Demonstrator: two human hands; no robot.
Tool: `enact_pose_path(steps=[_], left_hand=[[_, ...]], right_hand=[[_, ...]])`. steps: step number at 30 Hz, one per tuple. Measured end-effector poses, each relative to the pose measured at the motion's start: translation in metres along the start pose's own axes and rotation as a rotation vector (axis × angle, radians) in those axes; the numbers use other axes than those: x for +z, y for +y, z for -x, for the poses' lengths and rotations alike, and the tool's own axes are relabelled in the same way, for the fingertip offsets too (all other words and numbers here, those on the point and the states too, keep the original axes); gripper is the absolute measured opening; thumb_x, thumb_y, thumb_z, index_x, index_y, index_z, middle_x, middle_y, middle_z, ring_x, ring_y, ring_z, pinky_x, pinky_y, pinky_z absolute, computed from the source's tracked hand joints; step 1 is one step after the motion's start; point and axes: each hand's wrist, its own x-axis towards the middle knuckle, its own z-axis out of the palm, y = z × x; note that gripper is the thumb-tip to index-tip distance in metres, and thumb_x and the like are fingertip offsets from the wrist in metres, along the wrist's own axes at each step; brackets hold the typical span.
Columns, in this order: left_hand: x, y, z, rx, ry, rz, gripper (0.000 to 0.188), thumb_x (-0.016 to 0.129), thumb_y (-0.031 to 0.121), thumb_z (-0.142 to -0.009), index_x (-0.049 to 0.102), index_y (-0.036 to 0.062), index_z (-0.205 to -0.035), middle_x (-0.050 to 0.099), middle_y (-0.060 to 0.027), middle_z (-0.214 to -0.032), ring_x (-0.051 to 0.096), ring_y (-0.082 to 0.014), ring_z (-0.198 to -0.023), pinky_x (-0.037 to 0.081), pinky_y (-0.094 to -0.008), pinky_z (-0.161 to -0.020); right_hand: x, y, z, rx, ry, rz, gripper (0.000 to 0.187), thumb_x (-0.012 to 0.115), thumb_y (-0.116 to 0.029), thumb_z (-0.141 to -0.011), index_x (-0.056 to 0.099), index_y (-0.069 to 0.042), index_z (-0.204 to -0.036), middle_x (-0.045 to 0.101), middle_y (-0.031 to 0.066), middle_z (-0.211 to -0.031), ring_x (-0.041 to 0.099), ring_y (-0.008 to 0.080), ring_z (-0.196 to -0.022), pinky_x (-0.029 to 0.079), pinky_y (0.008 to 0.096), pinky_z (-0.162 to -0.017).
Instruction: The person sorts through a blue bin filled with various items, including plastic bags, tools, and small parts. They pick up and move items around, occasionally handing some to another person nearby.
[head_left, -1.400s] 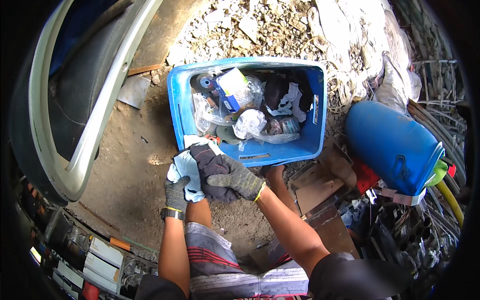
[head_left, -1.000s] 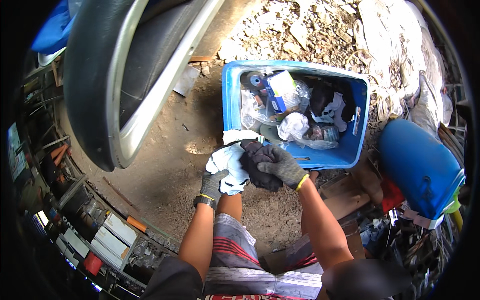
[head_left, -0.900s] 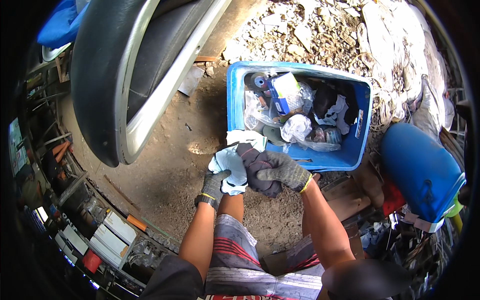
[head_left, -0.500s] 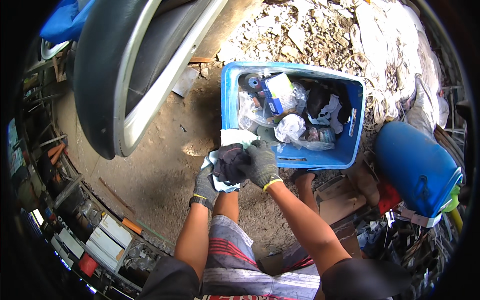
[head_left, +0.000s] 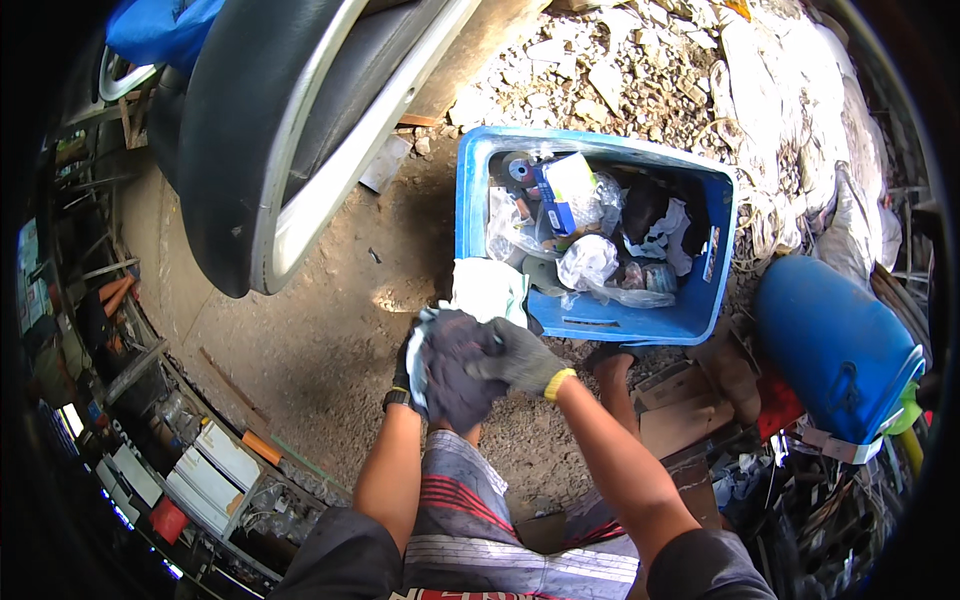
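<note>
A crumpled dark cloth hangs between my hands, in front of the near left corner of a blue plastic bin. My left hand, in a dark glove and mostly hidden, is closed on its left side, with a light blue cloth bunched there too. From the right, my right hand, in a grey knit glove with a yellow cuff, pinches the dark cloth. A whitish cloth lies over the bin's near left corner. Inside the bin are a blue-and-white box, clear plastic bags and a dark bundle.
A large black padded piece with a pale metal frame looms at upper left. On the right lie a blue drum, flattened cardboard and white sacks. Gravel spreads behind the bin. Cluttered shelves line the left.
The dark cloth has been spread out from a tight bundle and hangs lower. My right hand has turned sideways along it. The whole view has shifted slightly.
</note>
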Motion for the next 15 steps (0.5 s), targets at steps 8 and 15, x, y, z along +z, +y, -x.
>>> enact_pose_path(steps=[8,15], left_hand=[[0.071,0.019,0.047,0.047,0.053,-0.275,0.07,0.073,-0.009,-0.081,0.052,0.0044,-0.147,0.063,-0.0168,-0.136,0.065,-0.0319,-0.123,0.056,-0.0426,-0.105],[0.07,0.018,0.039,-0.088,0.142,-0.239,0.061,0.074,-0.006,-0.079,0.06,0.0021,-0.138,0.069,-0.0154,-0.124,0.071,-0.0319,-0.108,0.06,-0.0426,-0.097]], right_hand=[[-0.003,-0.02,-0.019,-0.05,0.521,0.806,0.058,0.081,-0.044,-0.081,0.062,-0.007,-0.122,0.072,0.0243,-0.101,0.071,0.0443,-0.093,0.057,0.0517,-0.083],[-0.067,0.046,-0.063,0.094,0.273,0.55,0.05,0.084,-0.039,-0.082,0.072,-0.001,-0.112,0.074,0.0194,-0.096,0.072,0.0319,-0.098,0.054,0.0432,-0.088]])
